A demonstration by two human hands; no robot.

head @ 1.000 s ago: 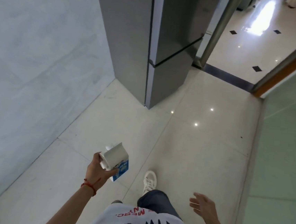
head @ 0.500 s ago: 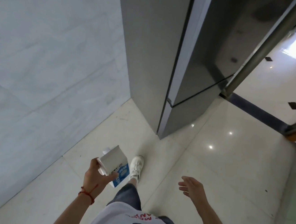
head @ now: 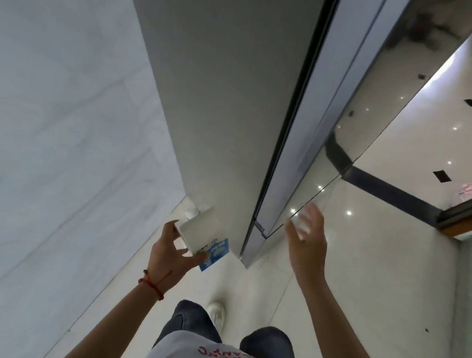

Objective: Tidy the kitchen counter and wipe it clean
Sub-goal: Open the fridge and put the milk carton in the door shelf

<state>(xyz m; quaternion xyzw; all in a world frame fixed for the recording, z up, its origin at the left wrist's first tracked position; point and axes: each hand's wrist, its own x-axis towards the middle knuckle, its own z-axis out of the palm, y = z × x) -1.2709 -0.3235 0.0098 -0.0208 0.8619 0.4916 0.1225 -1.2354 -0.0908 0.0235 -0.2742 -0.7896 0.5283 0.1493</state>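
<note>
Here the left hand (head: 168, 251) is raised in front of the body, thumb and fingers curled round a white and blue carton (head: 204, 238) held tilted just beside the grey side of the fridge (head: 221, 105). The right hand (head: 308, 239) is lifted with its arm stretched forward, fingers straight and spread, holding nothing, close to the fridge's front edge above the pale tiled floor (head: 349, 276).

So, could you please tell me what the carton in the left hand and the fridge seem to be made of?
The carton looks like coated paperboard: matte white faces with sharp folds and a blue printed panel. The fridge looks like painted or brushed metal on its grey side, while its door front is glossy and mirrors the floor lights, so possibly glass or polished steel.
</note>
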